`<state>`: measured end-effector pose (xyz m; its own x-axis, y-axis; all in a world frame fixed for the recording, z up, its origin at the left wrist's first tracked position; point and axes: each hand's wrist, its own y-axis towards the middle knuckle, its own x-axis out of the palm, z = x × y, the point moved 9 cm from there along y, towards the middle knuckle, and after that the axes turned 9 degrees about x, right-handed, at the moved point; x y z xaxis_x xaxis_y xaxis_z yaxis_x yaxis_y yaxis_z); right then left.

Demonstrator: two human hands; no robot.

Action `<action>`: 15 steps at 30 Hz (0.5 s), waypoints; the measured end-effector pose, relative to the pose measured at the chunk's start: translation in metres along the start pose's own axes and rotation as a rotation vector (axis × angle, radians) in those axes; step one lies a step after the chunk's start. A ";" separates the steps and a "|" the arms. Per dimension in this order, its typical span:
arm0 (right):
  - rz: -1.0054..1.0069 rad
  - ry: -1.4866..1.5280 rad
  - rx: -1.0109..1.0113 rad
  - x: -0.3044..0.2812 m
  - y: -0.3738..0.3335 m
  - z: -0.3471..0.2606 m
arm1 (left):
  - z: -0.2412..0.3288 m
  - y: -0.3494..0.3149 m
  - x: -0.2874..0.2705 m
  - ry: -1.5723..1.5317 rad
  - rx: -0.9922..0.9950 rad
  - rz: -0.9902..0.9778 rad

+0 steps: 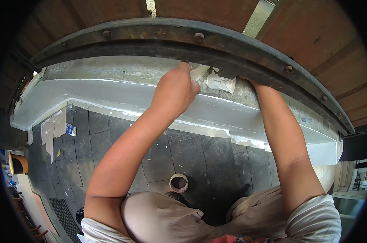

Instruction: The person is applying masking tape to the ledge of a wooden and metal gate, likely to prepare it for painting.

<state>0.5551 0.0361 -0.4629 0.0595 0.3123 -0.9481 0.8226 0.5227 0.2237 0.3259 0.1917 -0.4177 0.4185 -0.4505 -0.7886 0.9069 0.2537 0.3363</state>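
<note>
My left hand point(176, 88) is closed above the white-painted ledge point(122, 95), just under the dark metal rail. A pale strip of masking tape point(200, 72) runs out from between its curled fingers and thumb. Beside that strip, a crumpled piece of masking paper or tape point(222, 82) lies on the bare concrete point(134, 67). My right hand point(253, 82) reaches beneath the rail to the right of the crumpled piece; the rail hides its fingers, so what they touch cannot be seen.
The bolted metal rail point(199, 37) curves across the top, below reddish-brown boards point(216, 12). A tape roll point(178, 183) rests on dark floor tiles near my legs. Tape scraps point(48, 135) and a blue-and-white scrap point(71, 130) lie at left, near a ridged mat point(65, 218).
</note>
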 end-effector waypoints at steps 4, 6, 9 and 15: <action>-0.006 0.081 -0.015 0.001 0.001 0.001 | 0.000 -0.001 -0.001 0.003 -0.053 -0.032; 0.000 0.036 -0.011 0.000 -0.002 -0.004 | -0.004 -0.001 0.001 -0.041 -0.105 -0.074; -0.017 0.086 0.001 0.004 0.002 0.005 | 0.002 -0.002 0.001 -0.089 -0.119 -0.082; -0.020 0.087 0.024 0.010 0.006 0.026 | 0.013 -0.005 0.009 -0.188 -0.055 -0.002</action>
<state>0.5756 0.0212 -0.4766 -0.0061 0.3701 -0.9290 0.8368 0.5105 0.1979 0.3261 0.1752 -0.4194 0.4231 -0.6016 -0.6776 0.9059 0.2965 0.3025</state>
